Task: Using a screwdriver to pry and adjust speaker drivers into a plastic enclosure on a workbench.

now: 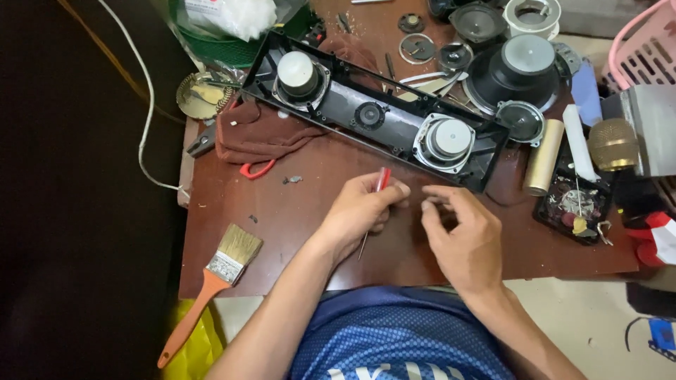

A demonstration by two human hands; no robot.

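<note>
Fingers of my left hand are curled closed around one red-handled screwdriver, its thin shaft pointing down toward me under the palm. My right hand is half-curled, thumb and forefinger pinched together at the tips; whether they hold anything is too small to tell. Just beyond both hands, on the brown table, lies one black speaker frame carrying two silver-backed drivers. One paintbrush lies well apart at the left.
</note>
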